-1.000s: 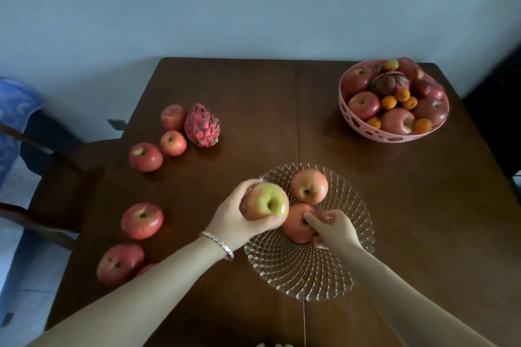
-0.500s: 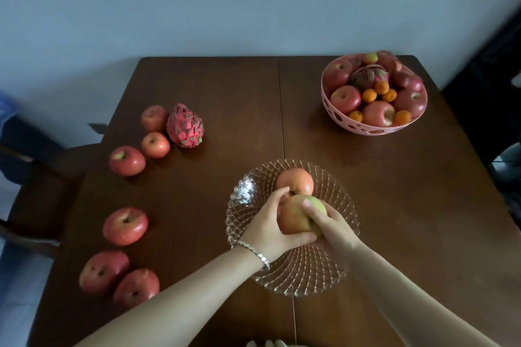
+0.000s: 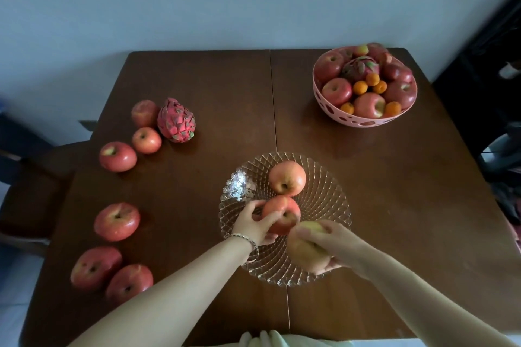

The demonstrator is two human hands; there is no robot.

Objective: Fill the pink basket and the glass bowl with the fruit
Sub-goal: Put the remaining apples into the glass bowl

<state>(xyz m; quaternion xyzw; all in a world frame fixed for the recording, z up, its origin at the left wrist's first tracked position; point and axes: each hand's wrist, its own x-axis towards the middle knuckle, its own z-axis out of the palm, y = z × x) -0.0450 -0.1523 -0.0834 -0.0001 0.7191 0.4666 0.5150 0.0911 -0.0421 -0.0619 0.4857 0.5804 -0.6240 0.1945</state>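
The glass bowl (image 3: 334,177) stands at the table's middle with a red apple (image 3: 287,177) at its far side. My left hand (image 3: 252,224) grips a second red apple (image 3: 283,213) in the bowl's centre. My right hand (image 3: 335,245) holds a yellow-green apple (image 3: 306,255) over the bowl's near right part. The pink basket (image 3: 363,121) at the far right is heaped with apples, small oranges and a dragon fruit.
On the table's left lie a dragon fruit (image 3: 176,120) and several loose apples: three beside it, such as one apple (image 3: 117,156), and three nearer me, such as another apple (image 3: 116,221). A chair stands off the left edge. Dark clutter lines the right side.
The yellow-green apple passed from my left hand to my right hand and came down to the bowl's near side. My left hand took hold of the red apple that my right hand had touched.
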